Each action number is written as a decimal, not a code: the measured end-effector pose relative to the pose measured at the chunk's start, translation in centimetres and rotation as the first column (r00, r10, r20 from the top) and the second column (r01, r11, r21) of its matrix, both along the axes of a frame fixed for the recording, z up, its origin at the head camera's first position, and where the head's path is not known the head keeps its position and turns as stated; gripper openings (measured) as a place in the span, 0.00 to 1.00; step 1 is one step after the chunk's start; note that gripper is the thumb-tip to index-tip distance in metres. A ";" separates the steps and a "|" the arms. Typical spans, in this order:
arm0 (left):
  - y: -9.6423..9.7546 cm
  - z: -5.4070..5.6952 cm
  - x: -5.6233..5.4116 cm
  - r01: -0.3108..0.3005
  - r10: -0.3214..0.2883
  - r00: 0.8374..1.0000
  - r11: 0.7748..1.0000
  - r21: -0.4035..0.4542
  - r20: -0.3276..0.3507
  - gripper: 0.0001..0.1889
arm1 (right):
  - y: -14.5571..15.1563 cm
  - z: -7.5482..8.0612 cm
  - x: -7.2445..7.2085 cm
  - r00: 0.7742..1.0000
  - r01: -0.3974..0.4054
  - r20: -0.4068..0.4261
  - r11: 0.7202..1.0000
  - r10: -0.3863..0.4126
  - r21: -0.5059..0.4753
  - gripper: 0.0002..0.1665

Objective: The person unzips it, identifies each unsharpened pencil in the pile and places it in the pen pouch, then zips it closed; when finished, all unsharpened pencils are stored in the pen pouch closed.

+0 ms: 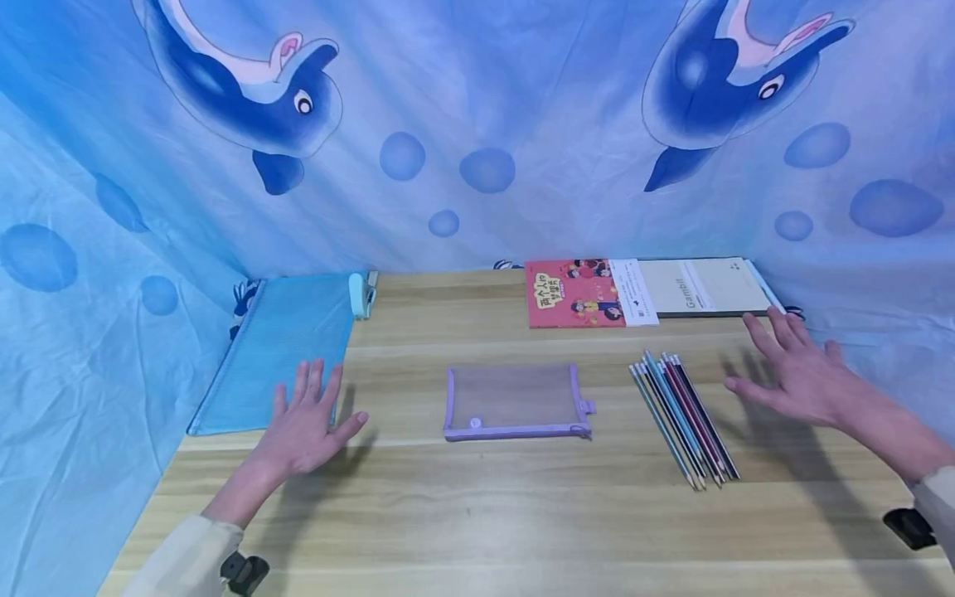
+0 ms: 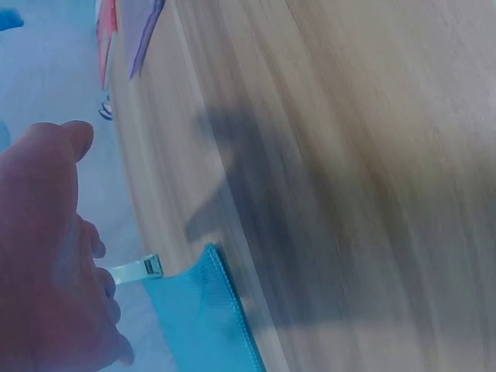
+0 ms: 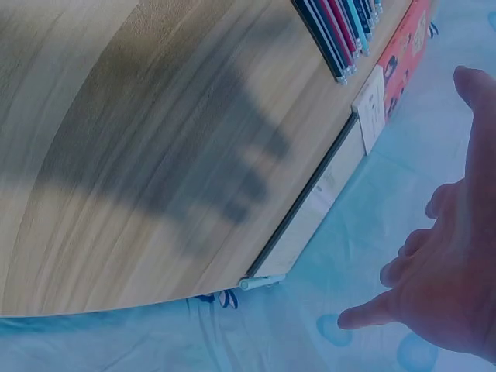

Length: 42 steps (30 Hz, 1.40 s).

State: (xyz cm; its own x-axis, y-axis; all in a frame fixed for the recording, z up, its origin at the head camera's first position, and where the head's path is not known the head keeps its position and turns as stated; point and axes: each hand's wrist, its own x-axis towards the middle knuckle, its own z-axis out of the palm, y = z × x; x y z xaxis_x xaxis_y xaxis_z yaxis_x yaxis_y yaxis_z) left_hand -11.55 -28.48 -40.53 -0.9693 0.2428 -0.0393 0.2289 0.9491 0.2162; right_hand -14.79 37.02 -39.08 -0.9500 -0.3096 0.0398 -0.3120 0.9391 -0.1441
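Note:
My left hand point(image 1: 302, 427) hovers over the left part of the table with fingers spread, holding nothing. Its fingertips overlap a blue mesh folder point(image 1: 279, 344) in the head view. To the right, my right hand point(image 1: 806, 377) is raised with its fingers apart and nothing in it. Just left of it lies a bundle of pencils point(image 1: 682, 419), side by side with points toward me. Between the hands a purple-edged mesh zip pouch point(image 1: 515, 402) lies flat, looking unfilled. Both hands also show in their wrist views, the left hand point(image 2: 46, 256) and the right hand point(image 3: 449, 256).
At the back right lie a red-covered book point(image 1: 570, 294) and a pale notebook point(image 1: 701, 286) marked Gambit. A light-blue stapler-like item point(image 1: 361, 294) sits at the folder's far corner. A blue dolphin-print curtain point(image 1: 477, 108) borders the wooden table point(image 1: 462, 531) at the back and left.

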 end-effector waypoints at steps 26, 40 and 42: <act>12.1 -3.0 -4.1 -0.041 -0.020 0.989 0.912 0.407 0.146 0.23 | -17.6 -4.0 -3.1 0.865 0.221 0.490 0.792 0.110 -0.569 0.37; 14.2 -3.1 -5.3 -0.091 0.015 0.986 0.884 0.458 0.168 0.10 | -19.7 -4.0 -4.2 0.846 0.250 0.526 0.803 0.091 -0.542 0.44; 14.2 -3.2 -5.2 -0.106 0.032 0.985 0.882 0.459 0.167 0.10 | -19.7 -4.0 -4.2 0.834 0.263 0.541 0.785 0.107 -0.561 0.44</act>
State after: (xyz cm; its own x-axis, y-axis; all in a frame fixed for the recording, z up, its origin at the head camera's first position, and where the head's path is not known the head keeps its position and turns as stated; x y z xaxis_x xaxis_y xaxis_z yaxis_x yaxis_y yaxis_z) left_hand -16.76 -14.28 -43.70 -0.9757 0.2019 -0.0848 0.0961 0.7430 0.6624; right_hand -19.01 17.32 -43.12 -0.8930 -0.3208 -0.3155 0.0564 0.6159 -0.7858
